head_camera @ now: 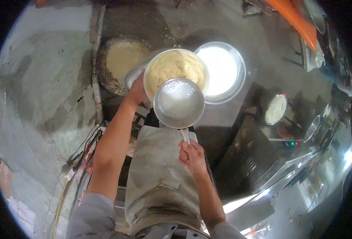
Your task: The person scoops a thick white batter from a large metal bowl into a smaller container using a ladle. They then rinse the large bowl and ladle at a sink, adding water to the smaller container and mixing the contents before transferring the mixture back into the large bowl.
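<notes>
In the head view my left hand [138, 89] grips the left side of a round white tub [176, 64] filled with a pale yellow, lumpy substance. My right hand [192, 155] is closed round the handle of a metal saucepan or ladle [179, 103], whose round bowl overlaps the near rim of the tub. A thin layer with white froth or powder lies inside that bowl. Just right of the tub stands a wide metal basin [240, 71] with brightly lit white contents. On the left, partly behind the tub, a rough-rimmed round vessel [128, 59] holds a yellowish substance.
A smaller bowl with pale contents [276, 109] and another metal bowl [312, 128] sit to the right, by a dark metal appliance [244, 158]. Cables [84, 149] run along the wall [44, 89] at left. An orange object [298, 24] juts in at upper right.
</notes>
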A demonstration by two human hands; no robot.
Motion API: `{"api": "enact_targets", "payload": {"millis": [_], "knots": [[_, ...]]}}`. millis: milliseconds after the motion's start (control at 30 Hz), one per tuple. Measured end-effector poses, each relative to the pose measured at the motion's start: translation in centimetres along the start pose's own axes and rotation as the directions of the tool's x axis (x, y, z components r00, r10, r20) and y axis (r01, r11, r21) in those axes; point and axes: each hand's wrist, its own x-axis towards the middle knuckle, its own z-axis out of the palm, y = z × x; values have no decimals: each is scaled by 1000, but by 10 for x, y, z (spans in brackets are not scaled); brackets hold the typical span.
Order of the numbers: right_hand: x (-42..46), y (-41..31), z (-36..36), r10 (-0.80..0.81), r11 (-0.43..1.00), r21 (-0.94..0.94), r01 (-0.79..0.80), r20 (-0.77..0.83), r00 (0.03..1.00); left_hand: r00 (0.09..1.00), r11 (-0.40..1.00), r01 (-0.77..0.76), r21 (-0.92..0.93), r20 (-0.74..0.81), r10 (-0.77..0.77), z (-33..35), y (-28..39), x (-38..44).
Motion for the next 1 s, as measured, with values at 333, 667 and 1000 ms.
{"api": "enact_targets", "payload": {"millis": [333,667,1000], "knots": [[-2,11,14,47,968,243,-66,81,996,982,791,172,-587,165,-91,2,-35,13],[16,-30,32,25,987,158,-30,30,999,985,758,31,-652,149,88,-1,8,11],[7,-29,15,86,995,48,-87,20,996,977,720,208,-662,174,-123,0,3,11]]}}
